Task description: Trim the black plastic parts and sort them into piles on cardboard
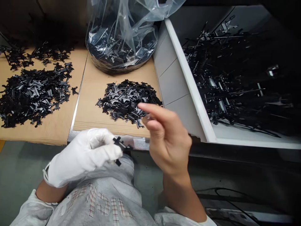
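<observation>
In the head view, my left hand [87,157] wears a white glove and pinches a small black plastic clip-like part [122,145] between thumb and fingers, just in front of the bench edge. My right hand [168,138] is bare and raised at the near side of a pile of the same black parts [127,99]. Its index finger points left, apart from the thumb, while the other fingers curl and are partly hidden. I see nothing held in it.
A clear plastic bag [122,47] full of black parts stands behind the middle pile. Another heap [35,92] lies on cardboard at left. To the right, a white-walled bin [190,81] holds many dark parts. The bench's front edge has silvery tape [141,143].
</observation>
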